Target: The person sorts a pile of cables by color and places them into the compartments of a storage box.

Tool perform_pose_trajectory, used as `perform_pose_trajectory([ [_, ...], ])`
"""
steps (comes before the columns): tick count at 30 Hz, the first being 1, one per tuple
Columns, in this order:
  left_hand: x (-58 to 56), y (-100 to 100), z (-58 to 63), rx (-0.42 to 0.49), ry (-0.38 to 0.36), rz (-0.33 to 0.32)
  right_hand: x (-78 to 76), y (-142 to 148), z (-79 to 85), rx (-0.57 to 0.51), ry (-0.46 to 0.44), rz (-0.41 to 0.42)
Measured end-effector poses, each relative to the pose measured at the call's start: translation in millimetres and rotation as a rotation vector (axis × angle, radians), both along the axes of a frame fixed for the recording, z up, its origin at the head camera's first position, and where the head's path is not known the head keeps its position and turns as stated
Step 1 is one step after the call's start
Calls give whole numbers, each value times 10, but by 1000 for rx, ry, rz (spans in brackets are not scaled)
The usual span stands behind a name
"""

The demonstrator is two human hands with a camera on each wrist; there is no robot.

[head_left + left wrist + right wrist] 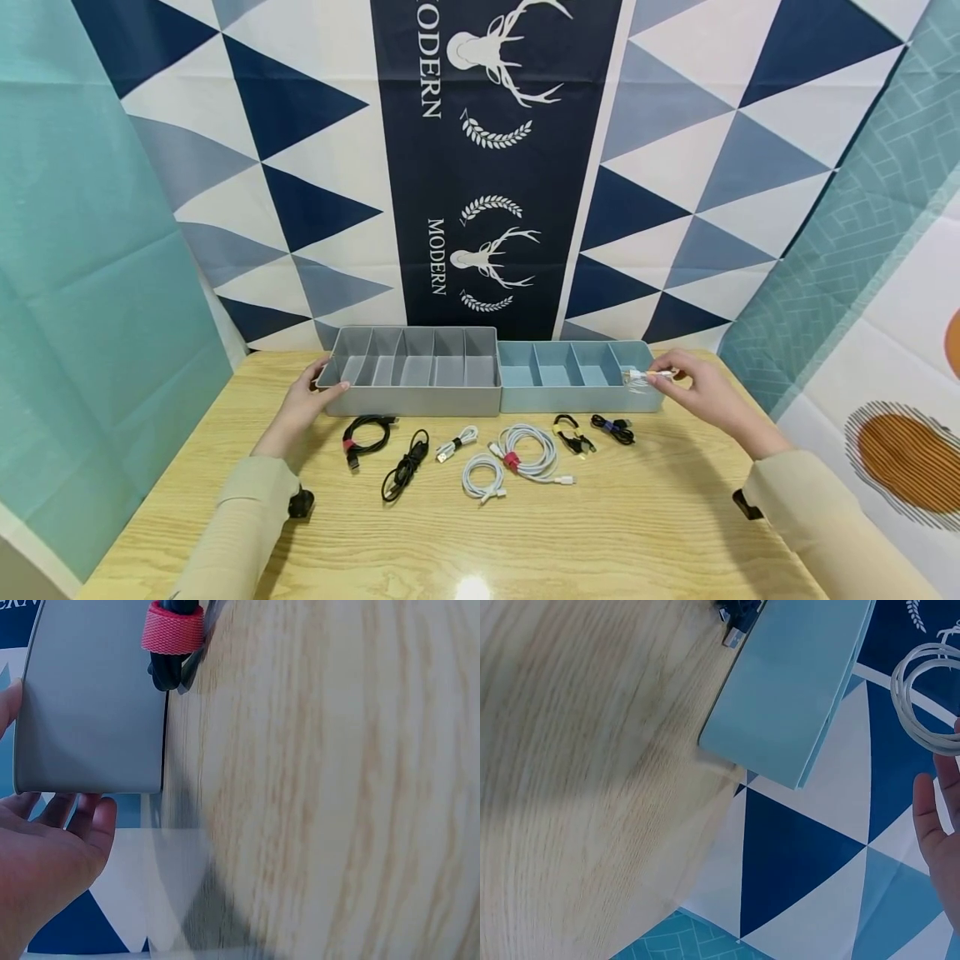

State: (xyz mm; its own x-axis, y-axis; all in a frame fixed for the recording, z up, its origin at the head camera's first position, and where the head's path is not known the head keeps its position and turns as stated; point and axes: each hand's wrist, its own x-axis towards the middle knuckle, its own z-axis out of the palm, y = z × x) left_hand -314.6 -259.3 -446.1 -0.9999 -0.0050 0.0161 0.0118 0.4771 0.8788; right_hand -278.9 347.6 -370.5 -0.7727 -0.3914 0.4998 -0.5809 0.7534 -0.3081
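My left hand [297, 410] grips the left end of a grey divided storage box [412, 402], its thumb at the front rim and its fingers against the end wall [90, 776]. Up over the right end of a light blue divided box [581, 401], my right hand [699, 393] pinches a coiled white cable [900, 697]. The coil hangs above the rightmost blue compartment in the head view. In the right wrist view the fingers are partly cut off by the frame edge.
Along the table [570, 542] before the boxes lie several tied cables: black ones [406, 468] at the left, white ones [551, 454] in the middle, and small black ones [617, 428] at the right. A patterned cloth [480, 167] hangs right behind the boxes.
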Motion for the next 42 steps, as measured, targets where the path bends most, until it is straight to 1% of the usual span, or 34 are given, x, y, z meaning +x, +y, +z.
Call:
perform_pose_trajectory([
  [2,0,1,1,-1,-2,-1,-27,14,9,15,16,-15],
  [4,-2,1,-8,2,0,-2,-50,28,20,32,12,-43],
  [7,-2,-3,-19,11,4,1,-76,37,34,35,-37,-82],
  [11,-9,-15,-31,15,9,5,-108,25,53,-2,-88,-106],
  [18,-11,-22,-20,-2,22,-10,-195,21,62,-23,-53,-136],
  [20,-8,-21,-18,-5,26,-11,-221,21,62,-24,-57,-143],
  [27,-9,0,-23,2,31,-15,-288,32,52,-39,-161,-166],
  [32,0,0,-15,22,26,-7,-341,38,34,-29,-200,-209],
  [35,3,-6,-9,31,21,-5,-378,40,2,-28,-195,-229],
  [42,10,1,6,38,21,-11,-476,59,-117,-31,-139,-253],
])
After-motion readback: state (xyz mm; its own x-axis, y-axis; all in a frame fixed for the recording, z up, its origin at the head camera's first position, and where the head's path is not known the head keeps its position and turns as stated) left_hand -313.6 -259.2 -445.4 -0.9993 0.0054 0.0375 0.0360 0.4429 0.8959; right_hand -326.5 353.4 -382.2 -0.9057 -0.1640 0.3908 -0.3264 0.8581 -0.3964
